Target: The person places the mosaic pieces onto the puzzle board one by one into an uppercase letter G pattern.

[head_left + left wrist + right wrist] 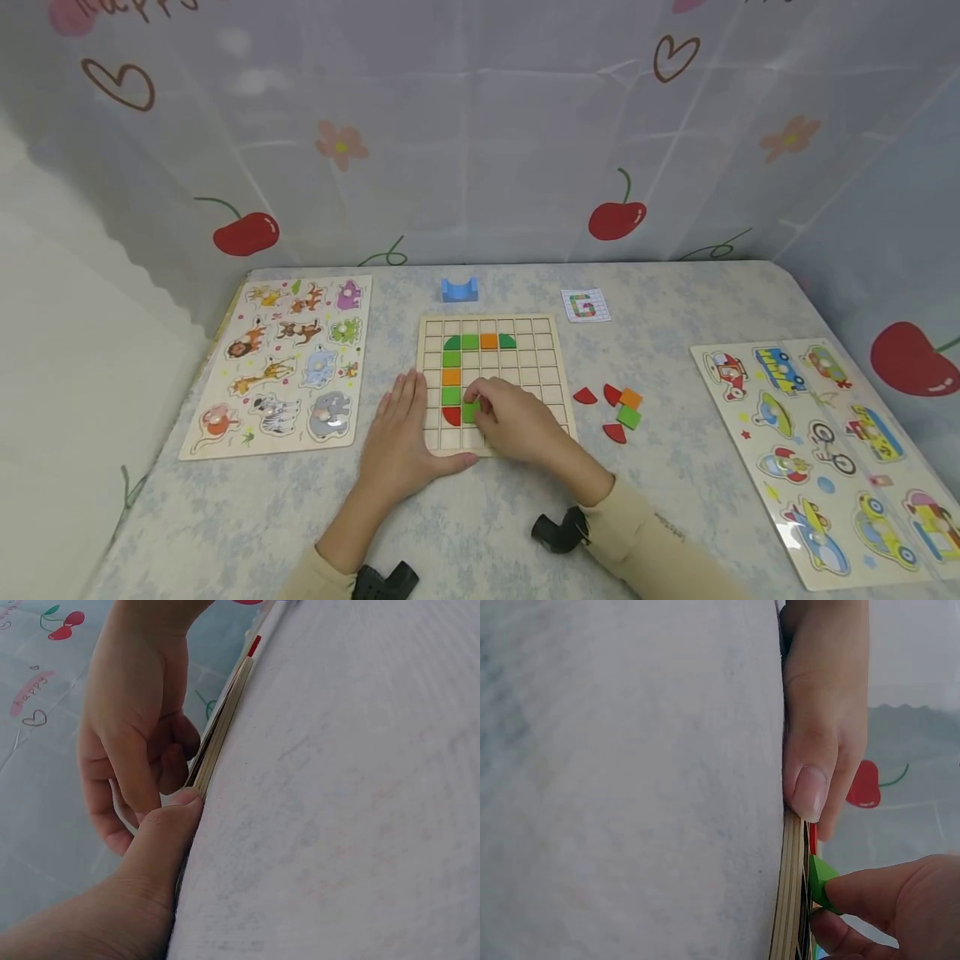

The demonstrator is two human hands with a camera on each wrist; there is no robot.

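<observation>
A wooden grid board [528, 417] lies on the table, with green, orange and red tiles in its left column and upper row. My left hand [401, 429] rests along the board's left side, fingers straight, thumb stretched along the near edge; that thumb [161, 829] touches the edge in the left wrist view. With thumb and finger, my right hand [517, 421] pinches a green square tile [470, 412] just right of the red quarter-round tile [452, 416]. In the right wrist view the green tile [823, 883] is tilted against the board.
Loose red, orange and green tiles [628, 417] lie right of the board. Behind it are a blue block [460, 290] and a small pattern card [586, 306]. An animal puzzle [288, 367] lies left, a vehicle puzzle [813, 492] right.
</observation>
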